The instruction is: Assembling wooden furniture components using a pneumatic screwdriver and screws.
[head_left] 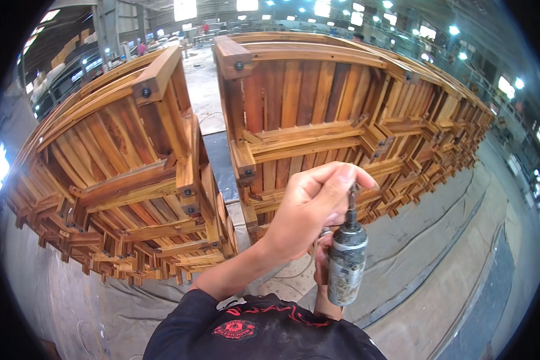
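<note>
In front of my chest is a worn, silver and black power driver (347, 270) with its narrow nose pointing up. My right hand (323, 258) grips it from behind; the tool's body hides most of those fingers. At the top of the nose my left hand (315, 201) is closed, thumb and forefinger pinched round the driver's tip. Whether a small screw or bolt is also in that pinch cannot be seen. Beyond my hands stand stacked wooden slatted frames (306, 90), with a dark bolt head (239, 65) in a corner post.
Another row of stacked wooden frames (114, 144) stands on the left, across a narrow gap from the right row. A thin hose (294, 275) hangs near the driver. Creased grey sheeting (426, 258) covers the floor at right. Behind stretches a lit workshop hall.
</note>
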### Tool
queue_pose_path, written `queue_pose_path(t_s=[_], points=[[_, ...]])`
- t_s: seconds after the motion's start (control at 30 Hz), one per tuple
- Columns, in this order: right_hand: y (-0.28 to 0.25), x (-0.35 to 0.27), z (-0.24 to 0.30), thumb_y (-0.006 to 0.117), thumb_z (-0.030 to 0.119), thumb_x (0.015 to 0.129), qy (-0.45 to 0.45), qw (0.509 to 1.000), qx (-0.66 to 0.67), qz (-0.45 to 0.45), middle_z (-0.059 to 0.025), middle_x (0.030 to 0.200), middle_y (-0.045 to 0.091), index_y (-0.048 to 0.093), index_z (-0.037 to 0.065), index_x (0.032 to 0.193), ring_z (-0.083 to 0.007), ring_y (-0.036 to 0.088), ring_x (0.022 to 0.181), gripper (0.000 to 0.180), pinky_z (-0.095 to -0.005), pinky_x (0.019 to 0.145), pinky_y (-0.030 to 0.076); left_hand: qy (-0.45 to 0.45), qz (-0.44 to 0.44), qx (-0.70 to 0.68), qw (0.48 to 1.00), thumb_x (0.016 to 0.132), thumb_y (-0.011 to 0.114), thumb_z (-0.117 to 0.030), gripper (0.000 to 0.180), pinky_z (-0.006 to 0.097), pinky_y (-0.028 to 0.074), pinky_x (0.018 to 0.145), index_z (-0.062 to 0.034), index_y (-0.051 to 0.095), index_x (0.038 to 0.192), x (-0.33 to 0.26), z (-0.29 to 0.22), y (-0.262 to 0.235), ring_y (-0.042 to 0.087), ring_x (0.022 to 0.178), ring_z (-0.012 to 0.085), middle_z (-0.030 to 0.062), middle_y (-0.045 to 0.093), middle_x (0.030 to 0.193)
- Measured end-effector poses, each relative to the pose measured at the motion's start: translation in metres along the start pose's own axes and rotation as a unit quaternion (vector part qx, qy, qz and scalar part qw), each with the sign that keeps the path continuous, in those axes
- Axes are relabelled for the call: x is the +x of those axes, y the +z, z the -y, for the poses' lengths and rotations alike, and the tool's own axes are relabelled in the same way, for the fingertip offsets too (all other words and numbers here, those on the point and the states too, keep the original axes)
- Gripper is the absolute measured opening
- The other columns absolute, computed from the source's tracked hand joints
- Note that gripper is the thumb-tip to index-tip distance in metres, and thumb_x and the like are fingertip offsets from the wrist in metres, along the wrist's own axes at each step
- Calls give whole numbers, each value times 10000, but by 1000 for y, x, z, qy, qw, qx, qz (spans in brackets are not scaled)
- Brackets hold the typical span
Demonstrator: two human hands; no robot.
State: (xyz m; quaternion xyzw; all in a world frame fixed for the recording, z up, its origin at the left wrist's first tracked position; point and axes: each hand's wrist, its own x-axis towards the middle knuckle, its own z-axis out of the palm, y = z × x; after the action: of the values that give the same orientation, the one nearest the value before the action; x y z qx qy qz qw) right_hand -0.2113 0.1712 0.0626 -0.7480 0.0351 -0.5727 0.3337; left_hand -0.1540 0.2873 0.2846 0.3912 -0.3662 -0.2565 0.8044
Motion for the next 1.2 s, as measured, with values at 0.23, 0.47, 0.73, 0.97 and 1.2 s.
queue_pose_path(t_s=[0.23,0.47,0.73,0.97,1.2], points=[[-6,9,18,654,15,792,7,998,31,57,-45,889,591,562,61,986,-178,548,848,219,-273,795,445,-39,-140,-176,974,997,472,-216,238,226,293,495,-10,590,1010,-33,45,-43,309,504,58,-73,348,573],[2,11,11,733,132,574,16,994,109,-4,-92,829,666,665,50,906,-282,656,722,348,-348,675,531,-192,-411,-256,854,888,469,4,231,324,462,701,60,487,1112,-154,164,-185,516,786,226,109,520,874],[4,-5,-5,719,128,613,48,998,23,28,-91,841,667,677,75,900,-298,651,719,295,-370,664,527,-252,-415,-105,868,992,494,-93,182,279,504,673,50,497,1105,-167,171,-190,600,798,213,148,594,946],[-9,1,10,739,170,668,53,997,48,36,-75,825,674,695,92,861,-278,639,687,212,-361,638,516,-195,-366,-99,905,1015,491,-228,271,232,351,526,25,547,1096,-117,145,-183,450,614,113,24,507,785],[-9,-5,17,736,227,677,74,995,53,42,-76,805,667,691,81,856,-278,636,684,235,-371,658,516,-119,-340,-55,931,1032,439,-244,304,224,357,496,24,517,1154,-65,105,-158,444,589,108,6,473,734]])
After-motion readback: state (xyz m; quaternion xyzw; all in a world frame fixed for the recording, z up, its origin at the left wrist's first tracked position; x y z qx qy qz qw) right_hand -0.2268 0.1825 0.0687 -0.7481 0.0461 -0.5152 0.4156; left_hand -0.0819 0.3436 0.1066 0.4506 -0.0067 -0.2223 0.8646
